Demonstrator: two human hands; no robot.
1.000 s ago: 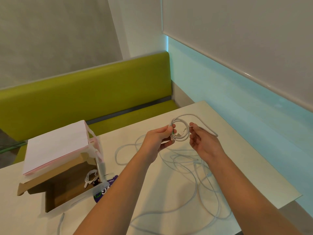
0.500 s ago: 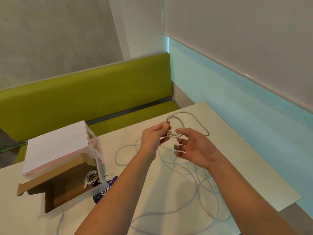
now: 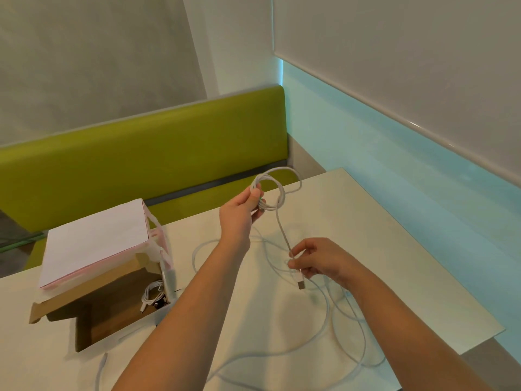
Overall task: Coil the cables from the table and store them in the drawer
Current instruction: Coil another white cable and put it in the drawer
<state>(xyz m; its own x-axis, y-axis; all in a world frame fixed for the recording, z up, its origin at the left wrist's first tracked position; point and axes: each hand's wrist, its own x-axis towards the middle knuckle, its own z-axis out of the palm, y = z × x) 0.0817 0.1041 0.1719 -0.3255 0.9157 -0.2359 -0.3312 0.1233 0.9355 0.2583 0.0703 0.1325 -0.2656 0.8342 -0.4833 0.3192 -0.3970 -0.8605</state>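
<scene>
Two hands share one white cable at centre frame: the left hand (image 3: 241, 210) pinches the finished loops (image 3: 269, 193) so they cannot spring apart, while the right hand (image 3: 318, 261) grips the tail near its plug (image 3: 301, 285), keeping it taut above the worktop (image 3: 380, 249) for the last wrap.

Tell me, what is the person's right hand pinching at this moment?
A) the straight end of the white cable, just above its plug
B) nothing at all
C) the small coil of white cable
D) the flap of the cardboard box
A: the right hand pinches the cable's straight end just above the plug, while the left hand holds the coil.
</scene>
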